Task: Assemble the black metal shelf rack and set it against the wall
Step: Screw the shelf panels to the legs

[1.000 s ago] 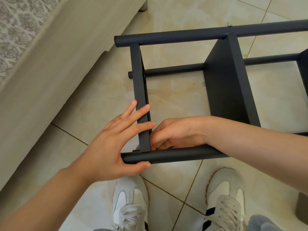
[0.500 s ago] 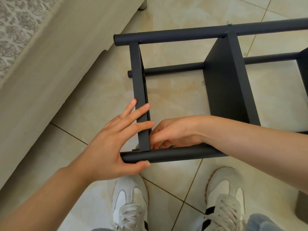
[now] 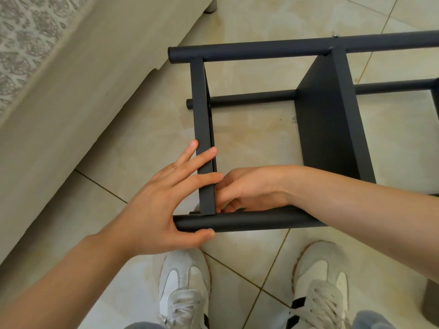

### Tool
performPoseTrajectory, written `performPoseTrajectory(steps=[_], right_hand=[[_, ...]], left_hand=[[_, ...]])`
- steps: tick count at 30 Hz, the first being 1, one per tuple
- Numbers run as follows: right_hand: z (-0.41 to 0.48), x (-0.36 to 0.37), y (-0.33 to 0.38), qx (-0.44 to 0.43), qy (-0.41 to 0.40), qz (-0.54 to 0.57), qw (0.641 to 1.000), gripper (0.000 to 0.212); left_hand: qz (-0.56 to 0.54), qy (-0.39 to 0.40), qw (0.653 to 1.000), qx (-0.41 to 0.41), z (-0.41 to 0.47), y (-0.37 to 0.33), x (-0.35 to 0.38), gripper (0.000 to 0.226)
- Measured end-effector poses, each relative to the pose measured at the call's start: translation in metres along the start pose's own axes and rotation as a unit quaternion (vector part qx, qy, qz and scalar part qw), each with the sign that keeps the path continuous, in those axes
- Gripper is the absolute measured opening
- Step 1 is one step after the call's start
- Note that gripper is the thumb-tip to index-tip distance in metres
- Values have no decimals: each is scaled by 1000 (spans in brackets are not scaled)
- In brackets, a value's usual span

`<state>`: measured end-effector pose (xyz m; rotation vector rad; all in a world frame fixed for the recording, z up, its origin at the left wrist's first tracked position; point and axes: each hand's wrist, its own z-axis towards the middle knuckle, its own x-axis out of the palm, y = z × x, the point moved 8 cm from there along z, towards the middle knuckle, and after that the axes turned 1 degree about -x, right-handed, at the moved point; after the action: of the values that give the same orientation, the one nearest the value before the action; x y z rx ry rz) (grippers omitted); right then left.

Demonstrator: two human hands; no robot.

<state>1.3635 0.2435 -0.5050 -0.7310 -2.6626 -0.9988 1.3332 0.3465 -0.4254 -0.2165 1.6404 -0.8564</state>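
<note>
The black metal shelf rack (image 3: 330,129) lies on its side on the tiled floor, its round poles running left to right. My left hand (image 3: 164,200) holds the end of the near pole (image 3: 249,220), thumb under it, with straight fingers laid across the end shelf panel (image 3: 202,129). My right hand (image 3: 244,188) reaches inside the frame to the corner where that panel meets the near pole, its fingers curled there. What the fingers hold is hidden behind the pole.
A beige sofa (image 3: 59,103) runs along the left, close to the rack's end. My two white sneakers (image 3: 185,288) stand just below the near pole. A screw head (image 3: 335,35) shows on the far pole. A dark object (image 3: 431,302) sits at the right edge.
</note>
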Motion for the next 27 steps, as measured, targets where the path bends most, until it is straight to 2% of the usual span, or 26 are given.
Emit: performPoseTrajectory(steps=[3,9,15,21,27], right_hand=[[-4,-3,-1,4,15,10,1000,13],[-1,-2,-4,21,6,-22,1000,25],[-4,-1,-1,10,29,17,999,11],[-4,-2,-3,30,10,-33,999,17],[-8,-2,-4,30,19,19,999,16]], left_hand=[[1,0,1000,-1,1,0,1,74],[-3,-2,1000,-4,0,0,2,73],[-7,-3,1000,-4,0,0,1,75],[-9,-2,1000,-6,0,0,0,73],[-10,1,1000,-4,0,0,2,75]])
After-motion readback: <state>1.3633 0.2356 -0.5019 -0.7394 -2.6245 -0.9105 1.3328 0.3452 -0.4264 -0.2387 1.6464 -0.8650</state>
